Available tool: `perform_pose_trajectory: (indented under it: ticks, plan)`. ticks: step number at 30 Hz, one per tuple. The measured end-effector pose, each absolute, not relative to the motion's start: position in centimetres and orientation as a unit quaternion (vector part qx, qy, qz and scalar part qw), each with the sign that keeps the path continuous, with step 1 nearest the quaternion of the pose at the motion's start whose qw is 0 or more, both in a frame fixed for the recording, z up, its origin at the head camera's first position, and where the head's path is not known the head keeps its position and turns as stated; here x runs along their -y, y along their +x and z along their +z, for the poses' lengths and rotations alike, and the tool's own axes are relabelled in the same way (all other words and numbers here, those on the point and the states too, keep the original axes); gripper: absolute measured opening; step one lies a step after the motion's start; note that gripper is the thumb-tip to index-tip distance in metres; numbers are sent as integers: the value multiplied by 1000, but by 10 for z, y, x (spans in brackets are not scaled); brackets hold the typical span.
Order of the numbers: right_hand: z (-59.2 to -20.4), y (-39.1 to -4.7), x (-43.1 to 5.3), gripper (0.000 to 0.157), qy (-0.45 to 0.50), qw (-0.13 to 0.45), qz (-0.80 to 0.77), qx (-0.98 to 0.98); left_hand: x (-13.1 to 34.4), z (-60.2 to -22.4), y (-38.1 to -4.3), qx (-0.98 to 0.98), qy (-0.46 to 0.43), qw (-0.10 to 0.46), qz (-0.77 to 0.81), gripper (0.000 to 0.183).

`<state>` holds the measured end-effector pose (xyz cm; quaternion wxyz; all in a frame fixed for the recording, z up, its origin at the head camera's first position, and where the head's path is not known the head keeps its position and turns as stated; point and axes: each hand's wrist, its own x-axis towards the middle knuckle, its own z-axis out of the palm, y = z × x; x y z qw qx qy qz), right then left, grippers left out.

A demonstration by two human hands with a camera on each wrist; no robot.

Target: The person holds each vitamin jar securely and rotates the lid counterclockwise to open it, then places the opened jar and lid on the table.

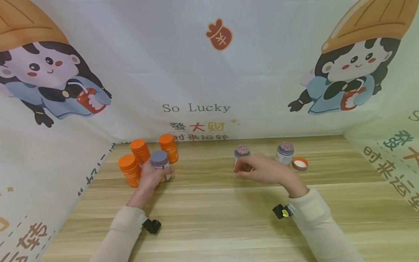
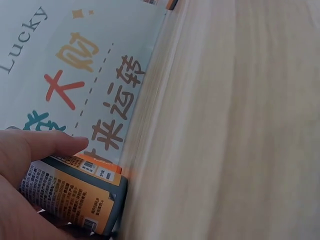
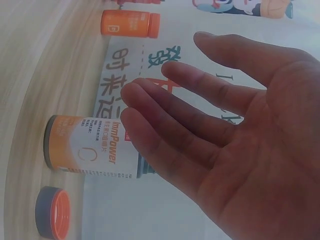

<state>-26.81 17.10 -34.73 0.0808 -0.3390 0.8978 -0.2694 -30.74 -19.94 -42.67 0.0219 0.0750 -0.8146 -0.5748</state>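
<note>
My left hand grips a pill bottle with a grey-purple lid. The left wrist view shows thumb and palm around its orange and white label; the other fingers are mostly hidden. To the right, my right hand hovers close by an unlidded bottle with a foil seal on its mouth. Its fingers are loosely bent and hold nothing. From the right wrist, that white and orange bottle stands upright, with an upturned grey cap on the table next to it.
Three orange bottles stand around the left hand. Further right is another foil-sealed bottle, with an upturned cap beside it. Behind the wood-grain table hangs a printed cloth, which also rises at both sides.
</note>
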Motion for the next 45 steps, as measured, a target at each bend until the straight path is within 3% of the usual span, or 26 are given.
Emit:
perform_pose_trajectory:
  ticks: [19,32,41,45]
  plan:
    - [-348,-268,-172,13,-337,80,-271,-898,176,-414,-300,880,-29,27,-474,74]
    - [-349,-268,-172,17,-344,85,-266,-897,162,-418,-298,881,-79,5,-467,89]
    - [-352,-268,-170,15,-341,93,-266,-897,142,-419,-286,854,-111,-71,-503,70]
    - [-353,-269,-168,16,-335,95,-266,-899,129,-418,-277,838,-105,-105,-526,73]
